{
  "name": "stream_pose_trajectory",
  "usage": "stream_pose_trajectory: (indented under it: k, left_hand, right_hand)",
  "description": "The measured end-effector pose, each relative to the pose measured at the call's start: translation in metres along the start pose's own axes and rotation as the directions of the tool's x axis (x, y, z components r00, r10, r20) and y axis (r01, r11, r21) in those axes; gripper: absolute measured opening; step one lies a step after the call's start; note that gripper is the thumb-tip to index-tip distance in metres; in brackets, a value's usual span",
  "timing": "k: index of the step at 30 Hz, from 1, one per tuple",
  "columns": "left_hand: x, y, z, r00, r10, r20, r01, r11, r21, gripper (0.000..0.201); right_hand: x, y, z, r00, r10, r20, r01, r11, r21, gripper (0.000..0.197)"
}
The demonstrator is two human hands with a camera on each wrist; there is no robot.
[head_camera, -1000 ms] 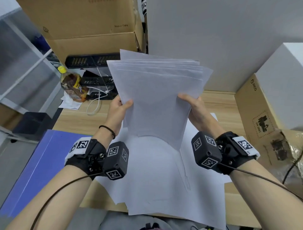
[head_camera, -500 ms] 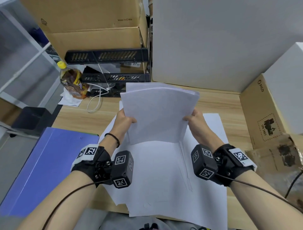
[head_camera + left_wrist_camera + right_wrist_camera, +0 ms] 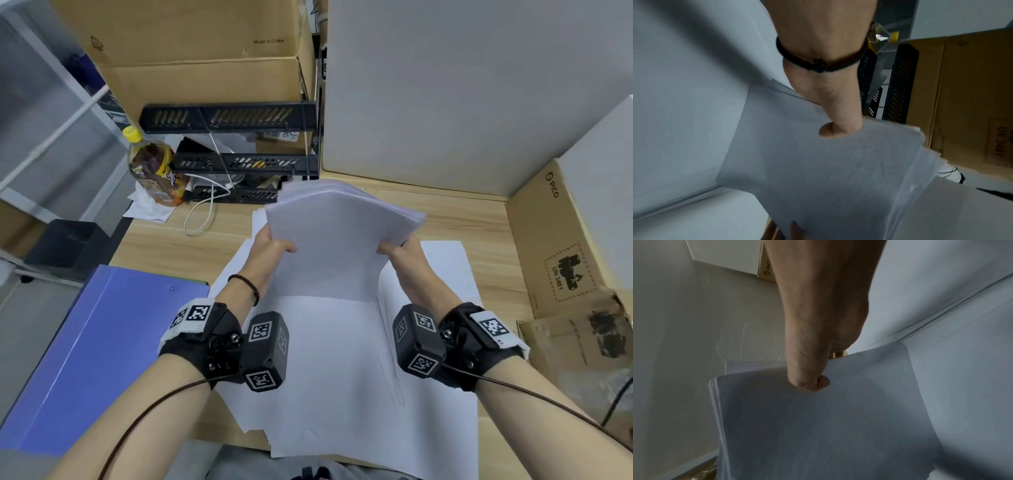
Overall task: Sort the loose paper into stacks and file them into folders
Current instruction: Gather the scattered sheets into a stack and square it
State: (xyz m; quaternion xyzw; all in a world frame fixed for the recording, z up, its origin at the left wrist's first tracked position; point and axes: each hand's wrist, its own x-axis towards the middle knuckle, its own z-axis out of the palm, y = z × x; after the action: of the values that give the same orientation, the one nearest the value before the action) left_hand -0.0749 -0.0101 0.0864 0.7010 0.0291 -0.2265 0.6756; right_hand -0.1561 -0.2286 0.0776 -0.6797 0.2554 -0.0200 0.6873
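A stack of white paper (image 3: pixel 337 240) stands tilted on its lower edge, which meets the loose sheets (image 3: pixel 335 370) spread on the wooden desk. My left hand (image 3: pixel 274 248) grips the stack's left side, thumb on the front face (image 3: pixel 828 129). My right hand (image 3: pixel 399 250) grips the right side the same way, thumb (image 3: pixel 813 382) pressed on the top sheet (image 3: pixel 818 426). The fingers of both hands are hidden behind the stack. A blue folder (image 3: pixel 102 353) lies flat at the left of the desk.
A black multi-tier tray rack (image 3: pixel 236 154) and cardboard boxes (image 3: pixel 205 58) stand at the back. A bottle with a yellow cap (image 3: pixel 150 164) and a white cable (image 3: pixel 205 209) sit back left. A brown carton (image 3: pixel 555 246) stands at the right, with a grey panel (image 3: pixel 462 85) behind.
Both hands have lowered the paper stack from chest height down to the desk, and its lower edge now meets the loose sheets. The stack leans further away from me.
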Motion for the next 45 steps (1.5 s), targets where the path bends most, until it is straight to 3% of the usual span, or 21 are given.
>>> stream_pose_trajectory:
  k: [4,10,13,16,19,22,27,34,38,42,45]
  left_hand:
    - [-0.002,0.001,-0.008,1.0,0.02,-0.011,-0.02,1.0,-0.012,0.046]
    - [-0.005,0.003,-0.006,1.0,-0.005,-0.001,0.005,1.0,-0.018,0.028]
    - [0.003,0.018,-0.001,1.0,-0.019,-0.014,0.018,0.998,-0.066,0.025]
    - [0.01,0.041,0.0,0.999,0.051,-0.014,-0.052,0.994,-0.098,0.027]
    - [0.008,0.044,-0.003,0.994,0.102,-0.035,-0.104,0.992,-0.065,0.028]
    - [-0.001,0.029,-0.008,0.996,0.07,-0.054,-0.071,0.997,-0.013,0.032]
    - [-0.005,0.031,-0.009,0.989,0.134,-0.059,-0.135,0.991,-0.016,0.041]
    - [-0.011,0.033,0.003,0.988,0.114,-0.102,-0.123,0.988,-0.089,0.031]
    - [-0.01,0.043,-0.001,0.98,0.166,-0.112,-0.178,0.978,-0.111,0.038]
    - [-0.01,0.051,-0.005,0.967,0.234,-0.103,-0.245,0.963,-0.111,0.031]
    - [-0.01,0.033,-0.01,0.984,0.157,-0.079,-0.163,0.983,-0.08,0.036]
  right_hand:
    - [0.0,-0.002,-0.005,1.0,-0.003,-0.031,0.002,0.999,-0.041,0.031]
    - [-0.003,-0.007,-0.003,1.0,-0.029,0.008,0.029,0.998,-0.048,0.035]
    - [0.004,-0.032,0.005,0.993,-0.054,-0.108,0.057,0.998,0.024,0.032]
    - [0.009,-0.062,0.007,0.977,-0.107,-0.187,0.126,0.987,0.095,0.033]
    - [0.008,-0.063,0.008,0.982,-0.109,-0.153,0.122,0.989,0.081,0.036]
    - [0.006,-0.043,0.005,0.993,-0.056,-0.1,0.055,0.998,-0.012,0.039]
    - [0.009,-0.037,0.001,0.993,-0.007,-0.121,0.004,1.0,-0.025,0.035]
    - [0.002,-0.045,0.008,0.999,-0.046,-0.025,0.046,0.999,-0.012,0.03]
    - [-0.002,-0.058,0.007,0.993,-0.115,-0.008,0.115,0.992,0.055,0.038]
    - [-0.004,-0.064,0.004,0.986,-0.166,0.017,0.163,0.981,0.101,0.039]
    - [-0.005,-0.047,0.002,0.994,-0.104,0.033,0.102,0.993,0.053,0.04]
